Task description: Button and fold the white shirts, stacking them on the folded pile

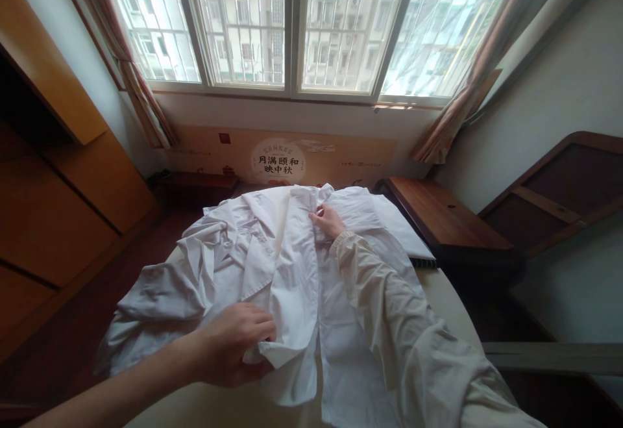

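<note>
A long white shirt (pixel 292 272) lies spread over a pale, round-edged table (pixel 457 298), its front parted down the middle. My left hand (pixel 241 343) is closed on the lower edge of the left front panel, which lifts and folds at the fingers. Farther up, near the collar end, my right hand (pixel 329 221) pinches the front edge between thumb and fingers. A beige sleeve covers my right arm, while the left forearm is bare. The left side of the shirt is bunched in creases and hangs over the table's edge.
A spiral-bound white pad (pixel 406 233) lies partly under the shirt's right side. To the right stands a brown wooden cabinet (pixel 442 214), with a wooden chair or frame (pixel 559 188) behind it. Orange cupboards (pixel 73 194) line the left. A printed banner (pixel 341 155) hangs below the barred window.
</note>
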The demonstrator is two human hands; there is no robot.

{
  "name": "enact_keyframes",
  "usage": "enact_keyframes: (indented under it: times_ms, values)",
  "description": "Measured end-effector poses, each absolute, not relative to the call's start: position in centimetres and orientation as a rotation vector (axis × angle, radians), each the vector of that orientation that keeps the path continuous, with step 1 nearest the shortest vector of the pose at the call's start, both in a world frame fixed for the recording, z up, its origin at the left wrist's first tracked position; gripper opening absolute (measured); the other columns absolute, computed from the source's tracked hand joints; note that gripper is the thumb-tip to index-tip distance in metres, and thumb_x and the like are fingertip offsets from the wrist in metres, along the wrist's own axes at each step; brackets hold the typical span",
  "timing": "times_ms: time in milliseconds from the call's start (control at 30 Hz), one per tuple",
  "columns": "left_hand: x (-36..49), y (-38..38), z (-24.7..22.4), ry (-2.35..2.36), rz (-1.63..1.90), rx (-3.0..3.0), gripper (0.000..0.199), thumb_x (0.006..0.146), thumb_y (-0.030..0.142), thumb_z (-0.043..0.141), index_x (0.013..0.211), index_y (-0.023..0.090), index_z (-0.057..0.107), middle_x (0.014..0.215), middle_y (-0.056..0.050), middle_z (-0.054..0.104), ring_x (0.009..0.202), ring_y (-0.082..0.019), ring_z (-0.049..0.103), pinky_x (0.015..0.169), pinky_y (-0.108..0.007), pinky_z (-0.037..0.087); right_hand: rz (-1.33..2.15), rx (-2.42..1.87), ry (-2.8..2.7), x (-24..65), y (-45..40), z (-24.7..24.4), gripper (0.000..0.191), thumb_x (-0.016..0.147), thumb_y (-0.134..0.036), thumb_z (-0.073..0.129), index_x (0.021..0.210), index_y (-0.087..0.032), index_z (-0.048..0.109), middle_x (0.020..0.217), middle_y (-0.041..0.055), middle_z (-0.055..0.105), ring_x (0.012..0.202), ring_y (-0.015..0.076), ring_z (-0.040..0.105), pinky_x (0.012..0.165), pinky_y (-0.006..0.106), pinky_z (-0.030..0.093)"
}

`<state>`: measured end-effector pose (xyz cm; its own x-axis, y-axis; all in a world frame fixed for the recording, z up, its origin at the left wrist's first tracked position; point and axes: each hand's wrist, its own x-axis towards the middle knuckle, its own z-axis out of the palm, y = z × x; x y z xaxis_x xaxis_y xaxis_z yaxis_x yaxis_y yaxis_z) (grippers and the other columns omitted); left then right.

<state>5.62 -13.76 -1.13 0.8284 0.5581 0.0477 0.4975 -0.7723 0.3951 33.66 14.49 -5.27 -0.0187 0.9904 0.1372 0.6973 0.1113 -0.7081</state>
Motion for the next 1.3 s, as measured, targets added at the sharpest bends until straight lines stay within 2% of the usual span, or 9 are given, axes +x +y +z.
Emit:
enact_keyframes:
  times_ms: [267,400,533,733,867,1000,1067,1200,1300]
  values:
    - [5.5,-15.0,-3.5,0.937,0.502,2.557,0.022,0.095,0.043,0.057,0.094,0.022,0.061,0.092,-0.007,0.071,0.084,-0.023,0.064,0.078,-0.034,0.043,0.59,-1.539,-1.854,33.9,13.3,-5.1,0.07,0.088,-0.034,0.074,0.152,-0.021,0.049,0.111,0.0075,0.072,0.103,0.0234,0.07,0.098,0.033,0.051]
    - [5.3,-15.8,-3.5,0.995,0.523,2.596,0.018,0.098,0.033,0.054,0.099,0.021,0.067,0.095,-0.009,0.071,0.086,-0.022,0.065,0.077,-0.032,0.045,0.423,-1.596,-1.936,33.6,11.6,-4.7,0.07,0.088,-0.032,0.073,0.154,-0.024,0.051,0.142,0.0135,0.06,0.127,0.0278,0.061,0.113,0.038,0.046]
    - [5.4,-17.0,-3.6,1.046,0.576,2.661,0.027,0.093,0.017,0.052,0.11,0.022,0.072,0.098,-0.009,0.072,0.088,-0.022,0.068,0.078,-0.031,0.051,0.246,-1.638,-2.092,33.1,9.6,-4.5,0.064,0.092,-0.038,0.07,0.153,-0.026,0.055,0.167,0.0116,0.04,0.149,0.0344,0.042,0.124,0.044,0.036]
    - [5.7,-18.4,-4.3,1.249,0.677,2.73,0.067,0.082,-0.002,0.047,0.141,0.025,0.066,0.119,-0.009,0.071,0.097,-0.021,0.073,0.081,-0.029,0.058,0.247,-1.698,-2.234,32.7,6.3,-4.5,0.064,0.101,-0.052,0.059,0.157,-0.022,0.052,0.175,0.0115,0.028,0.161,0.0344,0.024,0.132,0.05,0.02]
    - [6.2,-19.3,-4.1,1.397,0.691,2.709,0.074,0.079,-0.006,0.044,0.143,0.024,0.064,0.128,-0.011,0.068,0.099,-0.022,0.073,0.082,-0.03,0.06,0.251,-1.713,-2.284,32.8,5.0,-4.9,0.072,0.102,-0.061,0.053,0.162,-0.023,0.044,0.178,0.0109,0.022,0.164,0.0343,0.017,0.132,0.055,0.012]
    - [6.6,-20.1,-3.6,1.513,0.76,2.563,0.067,0.073,-0.003,0.051,0.135,0.021,0.065,0.134,-0.013,0.064,0.115,-0.028,0.068,0.096,-0.037,0.059,0.256,-1.743,-2.336,32.8,4.9,-5.7,0.07,0.106,-0.059,0.046,0.167,-0.024,0.037,0.178,0.0097,0.02,0.164,0.0324,0.016,0.132,0.054,0.009]
    - [6.5,-20.4,-3.3,1.561,0.795,2.473,0.05,0.076,0.003,0.056,0.122,0.02,0.065,0.127,-0.013,0.066,0.117,-0.03,0.066,0.099,-0.041,0.056,0.264,-1.754,-2.33,32.7,5.0,-6.1,0.07,0.108,-0.058,0.041,0.168,-0.025,0.033,0.179,0.0094,0.02,0.165,0.032,0.016,0.132,0.055,0.008]
    - [5.8,-20.9,-3.2,1.572,0.756,2.398,0.008,0.087,0.016,0.056,0.092,0.021,0.059,0.098,-0.008,0.066,0.098,-0.027,0.064,0.088,-0.037,0.052,0.285,-1.76,-2.304,32.5,5.0,-6.7,0.07,0.109,-0.058,0.037,0.17,-0.024,0.03,0.178,0.01,0.02,0.165,0.0309,0.016,0.132,0.054,0.006]
    - [5.4,-21.3,-3.6,1.579,0.775,2.373,0.007,0.09,0.018,0.051,0.085,0.022,0.052,0.087,-0.005,0.062,0.085,-0.023,0.061,0.078,-0.033,0.046,0.302,-1.757,-2.302,32.5,5.0,-6.6,0.07,0.109,-0.059,0.036,0.17,-0.024,0.03,0.178,0.0104,0.02,0.165,0.0305,0.016,0.132,0.054,0.006]
